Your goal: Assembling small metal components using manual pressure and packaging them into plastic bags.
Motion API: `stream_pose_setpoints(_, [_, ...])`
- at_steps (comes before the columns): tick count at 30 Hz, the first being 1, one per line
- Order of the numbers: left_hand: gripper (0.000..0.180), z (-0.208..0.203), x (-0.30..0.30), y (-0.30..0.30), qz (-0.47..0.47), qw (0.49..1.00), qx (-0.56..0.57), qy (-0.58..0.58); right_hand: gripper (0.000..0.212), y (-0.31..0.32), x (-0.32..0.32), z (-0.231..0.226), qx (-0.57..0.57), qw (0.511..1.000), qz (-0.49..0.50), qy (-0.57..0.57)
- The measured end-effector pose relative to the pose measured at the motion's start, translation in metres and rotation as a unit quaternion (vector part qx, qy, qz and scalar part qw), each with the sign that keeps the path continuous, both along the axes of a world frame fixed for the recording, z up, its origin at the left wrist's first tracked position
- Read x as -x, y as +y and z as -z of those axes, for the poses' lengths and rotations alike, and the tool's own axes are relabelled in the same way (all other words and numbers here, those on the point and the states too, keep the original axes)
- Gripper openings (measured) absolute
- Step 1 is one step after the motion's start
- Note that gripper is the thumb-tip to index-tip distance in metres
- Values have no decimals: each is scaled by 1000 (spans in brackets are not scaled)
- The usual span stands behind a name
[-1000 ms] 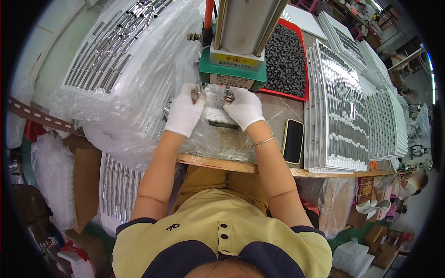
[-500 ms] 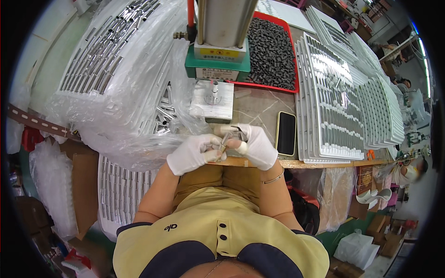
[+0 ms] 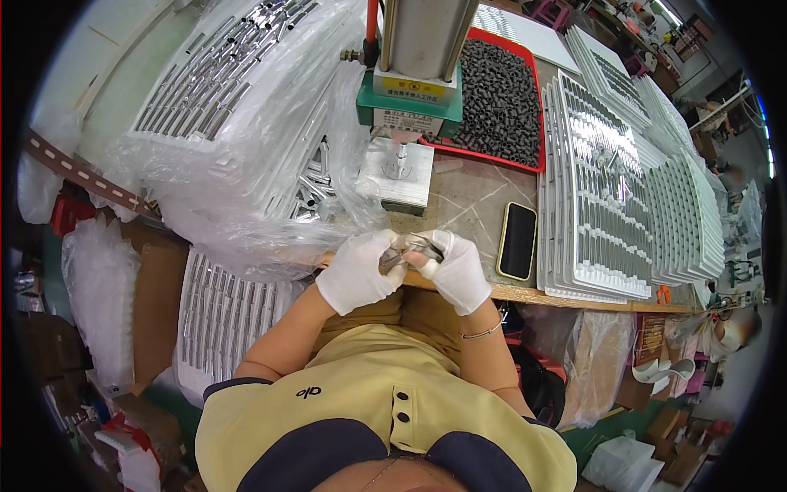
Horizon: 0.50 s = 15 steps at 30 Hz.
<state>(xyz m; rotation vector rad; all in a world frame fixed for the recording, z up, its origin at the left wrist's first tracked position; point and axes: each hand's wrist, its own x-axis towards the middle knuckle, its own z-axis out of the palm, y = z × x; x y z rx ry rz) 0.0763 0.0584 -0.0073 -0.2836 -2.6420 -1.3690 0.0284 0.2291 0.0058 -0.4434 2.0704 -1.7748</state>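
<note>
Both my hands wear white gloves and meet in front of my waist, just over the table's front edge. My left hand (image 3: 359, 271) is closed, thumb and fingers pinching a small shiny metal tube (image 3: 391, 261). Against it, my right hand (image 3: 459, 276) is closed with bent fingers around a small piece with a dark edge (image 3: 428, 250); its kind is mostly hidden by the glove. Beyond the hands stands a press (image 3: 414, 90) with a green head. Under the head a metal block (image 3: 398, 193) carries an upright silver pin (image 3: 401, 157).
A red tray (image 3: 539, 123) of small dark sleeves (image 3: 497, 102) stands behind the press. A phone (image 3: 516, 240) lies to the right, near stacked white racks of metal tubes (image 3: 607, 213). At left, plastic wrap (image 3: 213, 197) covers more tubes (image 3: 193, 107). A white rack (image 3: 229, 324) sits below.
The whole view has shifted and tilted slightly. My hands have drawn closer together, and the left fingers have closed in more around the tube.
</note>
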Motion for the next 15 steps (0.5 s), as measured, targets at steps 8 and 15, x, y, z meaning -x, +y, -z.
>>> stream_pose_setpoints(8, [16,-4,4,-43,-91,992,-78,-46,39,19,1,-22,-81,994,62,33])
stream_pose_setpoints(15, [12,-17,38,-102,-158,883,439,-50,24,88,61,3,-210,927,266,159])
